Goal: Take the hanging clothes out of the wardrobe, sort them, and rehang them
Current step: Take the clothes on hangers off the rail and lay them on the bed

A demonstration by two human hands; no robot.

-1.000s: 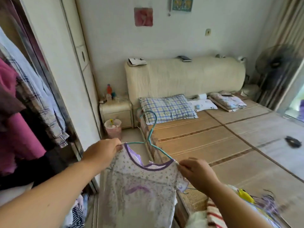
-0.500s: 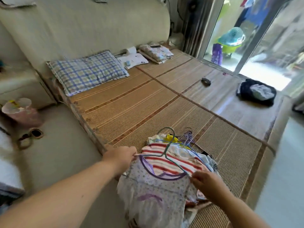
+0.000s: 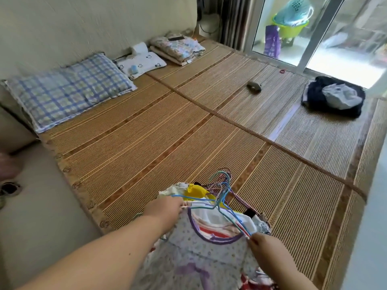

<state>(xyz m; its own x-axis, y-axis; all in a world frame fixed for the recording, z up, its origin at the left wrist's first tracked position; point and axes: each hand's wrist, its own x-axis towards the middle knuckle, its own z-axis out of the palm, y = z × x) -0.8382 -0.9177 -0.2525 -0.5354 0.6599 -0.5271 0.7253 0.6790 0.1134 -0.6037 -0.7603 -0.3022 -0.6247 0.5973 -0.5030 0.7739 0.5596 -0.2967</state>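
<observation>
While my left hand and right hand each pinch a shoulder, the top hangs spread over the pile on the mat. Held wide, I judge, to land flat.

Nothing here can be read. The purple bag beyond the glass door bears pale marks, too blurred to make out. The purple motif on the dotted top is no clearer.
</observation>
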